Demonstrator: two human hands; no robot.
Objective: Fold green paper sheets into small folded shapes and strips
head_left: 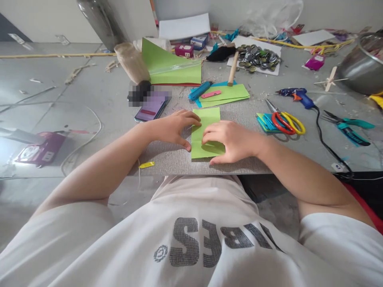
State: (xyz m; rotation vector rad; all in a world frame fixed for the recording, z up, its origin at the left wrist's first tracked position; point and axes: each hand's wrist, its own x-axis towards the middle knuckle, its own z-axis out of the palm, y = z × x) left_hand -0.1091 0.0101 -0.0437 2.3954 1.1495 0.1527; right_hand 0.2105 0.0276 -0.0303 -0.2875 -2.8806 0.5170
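A strip of light green paper [206, 115] lies lengthwise before me near the table's front edge, with a faint crease across its middle. My left hand [176, 127] rests at its left edge, thumb and fingers apart. Over the lower right part of the paper is my right hand [229, 141], its fingers curved and spread, fingertips on the sheet and thumb by the bottom edge. Neither hand grips anything. Just beyond the strip lie more green paper pieces [236, 95], with a blue cutter [200, 92] and a pink folding blade [211, 94] on top.
To the right are scissors [289, 122] on blue and green folded pieces, a glue gun [299, 97] and pliers [350, 127]. A phone [152, 106] lies left of the paper. Behind stand a hammer [233, 69], bottle caps [257, 57], large green sheets [179, 73] and a metal pot [363, 65].
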